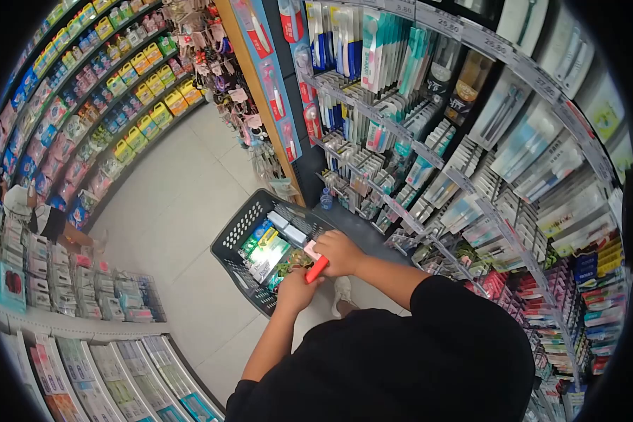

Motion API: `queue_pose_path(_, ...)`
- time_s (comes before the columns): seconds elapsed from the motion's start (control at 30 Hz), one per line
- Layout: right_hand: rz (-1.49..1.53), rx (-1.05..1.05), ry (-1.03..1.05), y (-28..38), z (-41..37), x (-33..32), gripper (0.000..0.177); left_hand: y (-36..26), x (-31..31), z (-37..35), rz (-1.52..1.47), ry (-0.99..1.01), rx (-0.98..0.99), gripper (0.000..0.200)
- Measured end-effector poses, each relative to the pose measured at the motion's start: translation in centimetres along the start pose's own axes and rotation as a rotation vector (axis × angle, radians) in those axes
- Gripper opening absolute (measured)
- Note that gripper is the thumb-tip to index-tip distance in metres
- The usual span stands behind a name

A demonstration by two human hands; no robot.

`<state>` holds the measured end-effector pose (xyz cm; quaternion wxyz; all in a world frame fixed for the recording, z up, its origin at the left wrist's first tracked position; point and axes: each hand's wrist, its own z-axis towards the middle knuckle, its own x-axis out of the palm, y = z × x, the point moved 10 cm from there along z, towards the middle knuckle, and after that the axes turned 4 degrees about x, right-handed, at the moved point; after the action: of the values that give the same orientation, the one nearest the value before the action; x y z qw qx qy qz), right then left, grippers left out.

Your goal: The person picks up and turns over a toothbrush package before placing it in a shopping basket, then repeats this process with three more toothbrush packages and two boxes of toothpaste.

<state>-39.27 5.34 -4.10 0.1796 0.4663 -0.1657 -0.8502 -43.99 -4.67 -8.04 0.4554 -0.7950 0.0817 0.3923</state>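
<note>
My right hand (337,254) is closed at the upper end of a short red bar-shaped piece (317,269), whose exact kind I cannot tell. At the bar's lower end, my left hand (297,290) has its fingers closed on it. Both hands are over the near side of a dark grey shopping basket (226,247) with perforated walls. A small pink item (311,249) shows beside my right fingertips. In the basket lie a green and white package (269,254), light blue-grey packs (287,228) and a green leafy-patterned package, partly hidden by my left hand.
Racks of packaged toothbrushes (383,53) rise on the right, with price strips along them. Curved shelves of yellow bottles (148,126) stand at the far left. A person (39,214) is at the left edge. Pale floor tiles (190,183) run along the aisle beside lower left shelves (105,380).
</note>
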Motion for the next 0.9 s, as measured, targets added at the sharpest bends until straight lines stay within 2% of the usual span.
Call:
queue_pose_path(0.17, 0.022, -0.05, 0.062, -1.5, 4.0, 3.1, 0.029, 2.2, -3.0, 3.3, 0.016, 0.044, -0.049, 0.039)
queue_pose_path(0.2, 0.033, -0.014, 0.145, -2.1, 4.8, 4.3, 0.031, 2.4, -3.7, 3.7, -0.005, 0.057, -0.081, 0.039)
queue_pose_path(0.37, 0.13, -0.115, 0.09, -2.8, 8.6, 5.2, 0.028, 5.5, -5.7, 6.1, -0.109, 0.121, -0.229, 0.039)
queue_pose_path(0.43, 0.159, -0.141, 0.093, -3.0, 10.0, 5.3, 0.03, 5.4, -7.4, 6.8, -0.032, 0.049, -0.223, 0.037)
queue_pose_path(0.47, 0.188, -0.107, 0.166, -3.3, 10.6, 6.1, 0.04, 5.3, -8.4, 7.2, 0.029, 0.004, -0.201, 0.036)
queue_pose_path(0.57, 0.231, -0.085, 0.06, -3.8, 11.9, 5.5, 0.052, 5.7, -10.5, 8.2, 0.148, -0.118, -0.16, 0.036)
queue_pose_path(0.6, 0.317, 0.002, 0.084, -5.2, 11.8, 6.4, 0.057, 6.0, -11.0, 8.4, 0.169, -0.149, -0.151, 0.037)
queue_pose_path(0.7, 0.383, 0.241, -0.102, -8.7, 10.7, 4.6, 0.051, 7.7, -11.8, 9.8, 0.126, -0.148, -0.207, 0.041)
queue_pose_path(0.83, 0.264, 0.466, -0.316, -11.7, 9.5, -1.9, 0.049, 9.0, -13.0, 11.0, 0.093, -0.115, -0.184, 0.041)
queue_pose_path(0.9, 0.074, 0.469, -0.51, -11.8, 9.0, -7.8, 0.047, 9.3, -13.7, 12.2, 0.109, -0.108, -0.145, 0.041)
